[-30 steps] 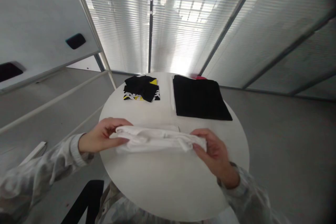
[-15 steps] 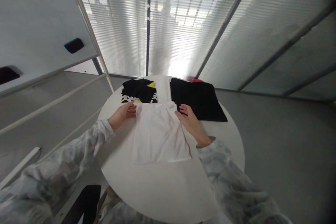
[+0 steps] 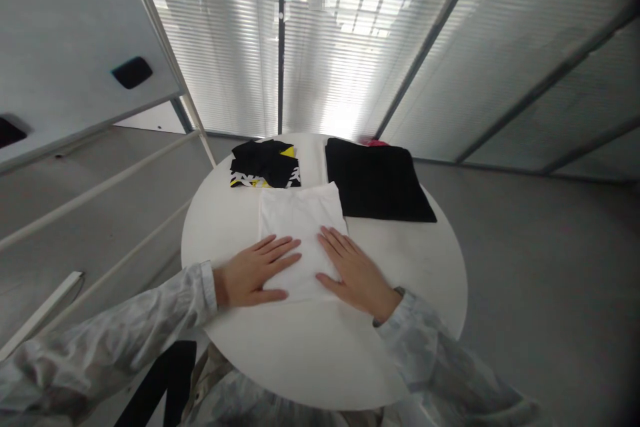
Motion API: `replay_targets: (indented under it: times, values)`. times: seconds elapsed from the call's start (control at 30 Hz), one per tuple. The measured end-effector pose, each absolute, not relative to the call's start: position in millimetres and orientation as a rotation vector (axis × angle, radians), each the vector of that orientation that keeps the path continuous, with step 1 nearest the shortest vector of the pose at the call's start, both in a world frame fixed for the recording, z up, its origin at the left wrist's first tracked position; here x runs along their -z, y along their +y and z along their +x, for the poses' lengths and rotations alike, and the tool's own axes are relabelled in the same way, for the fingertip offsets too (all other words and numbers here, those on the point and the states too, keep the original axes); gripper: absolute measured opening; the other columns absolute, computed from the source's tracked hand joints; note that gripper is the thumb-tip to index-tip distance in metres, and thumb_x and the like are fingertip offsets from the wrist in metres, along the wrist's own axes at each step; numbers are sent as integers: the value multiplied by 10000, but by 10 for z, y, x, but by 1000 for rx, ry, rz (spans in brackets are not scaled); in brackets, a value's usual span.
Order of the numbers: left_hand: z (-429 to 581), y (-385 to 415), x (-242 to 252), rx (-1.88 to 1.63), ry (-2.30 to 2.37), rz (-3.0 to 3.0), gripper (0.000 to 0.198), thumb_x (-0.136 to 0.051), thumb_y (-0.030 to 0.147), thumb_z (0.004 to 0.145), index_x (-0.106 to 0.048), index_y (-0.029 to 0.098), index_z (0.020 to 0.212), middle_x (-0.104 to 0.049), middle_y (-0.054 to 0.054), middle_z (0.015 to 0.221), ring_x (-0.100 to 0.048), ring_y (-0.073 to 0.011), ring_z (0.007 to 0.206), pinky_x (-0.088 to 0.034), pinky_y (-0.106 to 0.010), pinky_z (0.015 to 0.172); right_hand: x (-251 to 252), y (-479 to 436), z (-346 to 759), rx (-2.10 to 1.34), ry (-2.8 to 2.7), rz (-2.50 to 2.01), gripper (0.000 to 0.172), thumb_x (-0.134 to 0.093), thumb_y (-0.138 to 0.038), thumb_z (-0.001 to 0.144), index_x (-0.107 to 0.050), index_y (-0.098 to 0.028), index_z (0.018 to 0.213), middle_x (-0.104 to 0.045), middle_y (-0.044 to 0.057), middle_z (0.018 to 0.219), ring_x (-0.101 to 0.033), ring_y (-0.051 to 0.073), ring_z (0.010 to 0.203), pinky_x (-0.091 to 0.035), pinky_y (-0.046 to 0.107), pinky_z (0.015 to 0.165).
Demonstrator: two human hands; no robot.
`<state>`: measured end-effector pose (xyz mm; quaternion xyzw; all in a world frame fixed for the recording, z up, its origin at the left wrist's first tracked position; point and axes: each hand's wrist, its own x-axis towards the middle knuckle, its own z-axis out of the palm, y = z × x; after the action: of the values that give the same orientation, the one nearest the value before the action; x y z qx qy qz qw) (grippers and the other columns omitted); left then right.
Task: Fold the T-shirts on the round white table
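Observation:
A folded white cloth garment (image 3: 302,213) lies flat on the round white table (image 3: 320,353); its exact kind does not show. My left hand (image 3: 257,271) rests palm down on its left side, fingers stretched and a little apart. On the right side, my right hand (image 3: 355,271) lies flat too, its fingers extended toward the cloth's middle. Parts of the lower half are hidden under both hands. The cloth's upper right corner meets a folded black cloth (image 3: 377,180).
At the table's back left lies a black, white and yellow patterned garment (image 3: 265,163). Something red (image 3: 376,143) shows behind the black cloth. A whiteboard (image 3: 65,33) on a white frame stands to the left, a black chair part (image 3: 163,380) below it. Blinds-covered glass panels (image 3: 330,67) close off the back.
Both hands have moved from the garment's upper corners down toward me and now press flat on it. The white cloth looks smoother. The view has shifted slightly.

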<state>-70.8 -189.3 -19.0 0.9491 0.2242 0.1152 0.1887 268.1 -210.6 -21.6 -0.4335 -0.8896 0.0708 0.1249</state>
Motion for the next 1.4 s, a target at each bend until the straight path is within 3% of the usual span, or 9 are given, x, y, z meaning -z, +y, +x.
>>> replay_targets:
  times: [0.17, 0.37, 0.47, 0.6, 0.8, 0.97, 1.1, 1.23, 1.4]
  values:
    - [-884, -1904, 162, -311, 633, 2670, 1008, -641, 741, 1015, -189, 342, 1824, -184, -123, 1883, -258, -405, 1721, -170, -598, 1408, 241, -2159, 2974, -132, -2612, -1327, 849, -518, -507, 1144, -89, -255, 1832, -210, 110, 1875, -280, 322, 1721, -365, 581, 1372]
    - [-1096, -1929, 76, -281, 594, 2537, 981, -726, 675, 981, -276, 384, 1803, -225, -104, 1874, -266, -406, 1719, -162, -608, 1411, 336, -2264, 3301, -183, -2512, -1390, 763, -482, -455, 1161, -125, -346, 1826, -271, 62, 1856, -332, 327, 1701, -362, 636, 1367]
    - [-1197, -1838, -12, -382, 532, 2322, 811, -794, 637, 932, -568, 369, 1664, -491, -127, 1755, -470, -416, 1616, -291, -620, 1373, 331, -2266, 3354, -276, -2462, -1407, 746, -535, -468, 1139, -223, -372, 1810, -339, 58, 1836, -371, 343, 1684, -361, 669, 1361]
    - [-1245, -1561, -74, -735, 897, 1946, 375, -710, 587, 1005, -857, 300, 1198, -820, -142, 1239, -768, -343, 1171, -584, -504, 1107, 308, -2131, 3279, -448, -2205, -1400, 677, -588, -478, 1103, -402, -344, 1741, -493, 94, 1755, -499, 362, 1603, -399, 682, 1334]
    - [-1012, -899, 66, -979, 1585, 1494, 570, -955, 635, 726, -752, 233, 1076, -770, -91, 982, -670, -238, 770, -591, -416, 821, 244, -1579, 2926, -548, -1703, -1533, 558, -667, -547, 1002, -633, -242, 1467, -747, 146, 1329, -733, 345, 1128, -621, 578, 1025]
    - [-761, -548, 193, -974, 1536, 1488, 514, -1029, 506, 610, -745, 212, 921, -748, -57, 848, -666, -250, 780, -535, -369, 794, 189, -959, 2701, -124, -1832, -1586, 592, -727, -456, 918, -655, -167, 1429, -698, 209, 1418, -594, 433, 1313, -471, 639, 1166]
    - [-704, -505, 226, -968, 1419, 1505, 411, -974, 495, 683, -759, 206, 880, -781, -65, 891, -687, -244, 777, -530, -356, 773, 249, -608, 2677, -178, -1827, -1654, 637, -759, -444, 866, -673, -160, 1430, -757, 177, 1272, -632, 401, 1200, -497, 606, 1116]
    - [-722, -558, 173, -1030, 1286, 1281, 515, -1018, 500, 639, -728, 201, 941, -799, -69, 967, -731, -240, 827, -570, -369, 803, 322, -479, 2715, -403, -1733, -1603, 485, -737, -389, 846, -752, -214, 1298, -803, 90, 1082, -685, 314, 1007, -564, 516, 1007]
    - [-708, -574, 81, -1033, 1192, 990, 590, -1079, 407, 559, -684, 191, 938, -789, -66, 939, -741, -222, 845, -589, -370, 822, 337, -541, 2734, -510, -1695, -1406, 289, -670, -391, 901, -773, -228, 1117, -799, 80, 1121, -734, 275, 1038, -584, 458, 1020]
